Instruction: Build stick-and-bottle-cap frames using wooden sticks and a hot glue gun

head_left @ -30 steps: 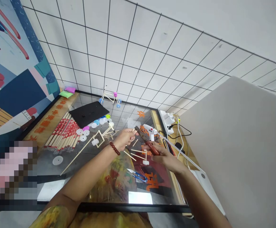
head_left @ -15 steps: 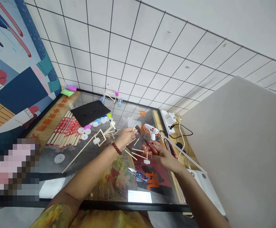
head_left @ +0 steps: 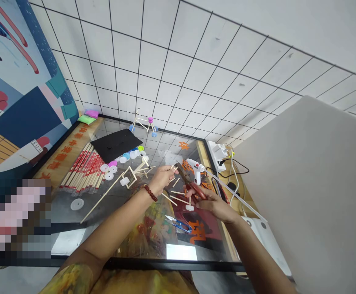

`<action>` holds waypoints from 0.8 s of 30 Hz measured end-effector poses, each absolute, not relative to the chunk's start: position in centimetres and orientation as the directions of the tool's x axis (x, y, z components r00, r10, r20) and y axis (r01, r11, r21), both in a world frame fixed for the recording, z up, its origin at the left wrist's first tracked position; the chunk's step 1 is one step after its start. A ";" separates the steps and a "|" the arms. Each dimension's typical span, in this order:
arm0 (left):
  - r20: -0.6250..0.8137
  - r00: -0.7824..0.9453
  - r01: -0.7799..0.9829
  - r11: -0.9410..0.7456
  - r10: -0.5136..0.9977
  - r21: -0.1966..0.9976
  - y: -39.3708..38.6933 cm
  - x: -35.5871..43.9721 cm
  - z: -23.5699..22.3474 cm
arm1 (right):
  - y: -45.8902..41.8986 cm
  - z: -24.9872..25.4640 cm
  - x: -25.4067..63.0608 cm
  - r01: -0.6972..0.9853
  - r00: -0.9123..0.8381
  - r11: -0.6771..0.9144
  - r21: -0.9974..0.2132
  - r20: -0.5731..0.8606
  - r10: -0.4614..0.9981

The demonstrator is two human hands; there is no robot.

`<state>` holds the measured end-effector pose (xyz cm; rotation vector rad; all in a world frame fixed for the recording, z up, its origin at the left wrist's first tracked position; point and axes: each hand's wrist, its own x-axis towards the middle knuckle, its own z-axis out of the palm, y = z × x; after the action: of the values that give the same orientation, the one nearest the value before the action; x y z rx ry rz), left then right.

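My left hand (head_left: 162,178) pinches a short wooden stick (head_left: 173,167) above the glass-topped table (head_left: 74,245). My right hand (head_left: 210,202) grips the red handles of a pair of pliers (head_left: 188,183), whose dark jaws point at the stick's end. A wooden stick frame with white wheels (head_left: 129,177) lies just left of my left hand. Several cut stick pieces (head_left: 178,196) lie on the glass under my hands. Small blue-handled snips (head_left: 178,223) lie nearer to me.
Wrapped chopsticks (head_left: 84,169) and a black sheet (head_left: 115,145) lie at the left, with coloured plastic caps (head_left: 129,156) beside them. A small stick model (head_left: 143,124) stands by the tiled wall. A white glue gun (head_left: 196,167) and a power strip (head_left: 217,152) sit at the right. A large grey board (head_left: 312,196) fills the right side.
My right hand has tipped the pliers a little, bringing the jaws closer to the stick in my left hand. The view has shifted slightly.
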<state>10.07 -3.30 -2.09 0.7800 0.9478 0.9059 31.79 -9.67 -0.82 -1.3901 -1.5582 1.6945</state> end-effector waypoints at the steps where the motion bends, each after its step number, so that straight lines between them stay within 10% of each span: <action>1: -0.328 0.287 -0.294 0.409 0.900 0.864 -3.3 10.0 -2.1 | -9.7 -0.9 31.8 0.273 -0.390 -0.280 -0.920 -0.372 0.842; 17: -0.359 0.235 -0.194 0.405 0.903 0.893 -3.1 10.1 -2.4 | -9.8 -0.1 31.0 0.554 -0.386 0.048 -0.831 -0.205 0.899; 24: -0.292 0.200 -0.110 0.318 0.935 0.942 -3.2 10.2 -3.3 | -10.1 -0.8 30.9 0.369 -0.241 -0.236 -0.899 -0.338 0.910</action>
<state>10.18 -3.22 -3.25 0.9612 1.1085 0.9153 30.94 -10.09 -0.76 -1.5392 -1.5449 1.4923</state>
